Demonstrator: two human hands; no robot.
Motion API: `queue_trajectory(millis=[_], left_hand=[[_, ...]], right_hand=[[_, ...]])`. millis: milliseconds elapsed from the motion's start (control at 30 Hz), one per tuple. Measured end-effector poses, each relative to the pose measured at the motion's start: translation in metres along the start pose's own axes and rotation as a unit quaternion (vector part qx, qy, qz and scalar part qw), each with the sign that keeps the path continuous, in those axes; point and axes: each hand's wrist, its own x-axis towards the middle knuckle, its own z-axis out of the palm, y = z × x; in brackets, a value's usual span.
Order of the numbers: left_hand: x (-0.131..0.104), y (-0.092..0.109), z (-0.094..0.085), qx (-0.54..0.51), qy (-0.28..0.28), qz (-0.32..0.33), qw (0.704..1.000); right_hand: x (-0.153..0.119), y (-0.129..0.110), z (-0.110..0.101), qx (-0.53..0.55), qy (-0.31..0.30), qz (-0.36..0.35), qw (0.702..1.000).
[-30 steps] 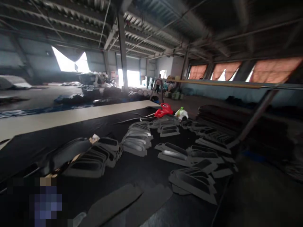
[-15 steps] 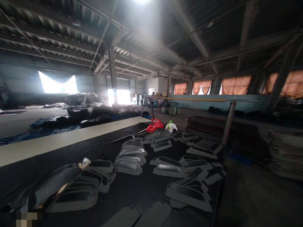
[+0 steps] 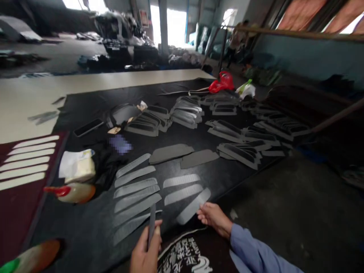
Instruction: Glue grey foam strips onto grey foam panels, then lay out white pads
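My left hand (image 3: 144,253) is closed around a narrow grey strip (image 3: 152,223) that stands upright, seen nearly edge-on; I cannot tell whether it is one layer or several. Between its thumb and fingers, my right hand (image 3: 214,218) pinches the end of a flat, rounded grey piece (image 3: 191,209), which slants over the black table cover (image 3: 93,223). Two similar grey pieces (image 3: 182,180) lie just beyond it. A column of several more grey strips (image 3: 136,187) lies beyond my left hand, its nearest strip partly covered by the upright one.
Grey cut-out panels (image 3: 170,152) and overlapping stacks (image 3: 240,153) cover the table's far side. On the left are a squeeze bottle with a red tip (image 3: 75,192), another with a green tip (image 3: 36,256), a tissue pack (image 3: 76,167), a phone (image 3: 88,127) and pale strips (image 3: 28,159).
The view has tilted down and turned left toward the near table. Both my hands, out of sight before, now show with grey pieces in them.
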Motion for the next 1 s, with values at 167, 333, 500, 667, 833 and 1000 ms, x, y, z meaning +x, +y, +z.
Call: queue_trajectory(millis=[167, 333, 500, 667, 833, 1000], left_hand=[[-0.004, -0.007, -0.005, -0.021, 0.029, -0.021, 0.999], [-0.009, -0.006, 0.0, -0.011, 0.008, -0.004, 1.0], [-0.005, -0.007, 0.006, 0.019, -0.006, 0.011, 1.0], [-0.002, -0.012, 0.008, 0.019, 0.016, 0.014, 1.0], [-0.004, -0.009, 0.011, 0.05, 0.04, 0.029, 0.998], [-0.01, -0.009, 0.016, 0.056, 0.073, 0.046, 0.995]], right_hand=[[0.004, 0.0, 0.004, 0.052, 0.039, 0.024, 0.998], [0.005, -0.004, 0.02, 0.086, 0.067, 0.022, 0.994], [0.001, -0.008, 0.008, 0.064, 0.084, 0.004, 0.994], [-0.003, -0.043, -0.026, -0.283, 0.018, -0.245, 0.927], [0.002, -0.102, -0.022, -0.649, -0.082, -0.34, 0.676], [0.017, -0.107, 0.001, -0.757, -0.174, -0.38, 0.503]])
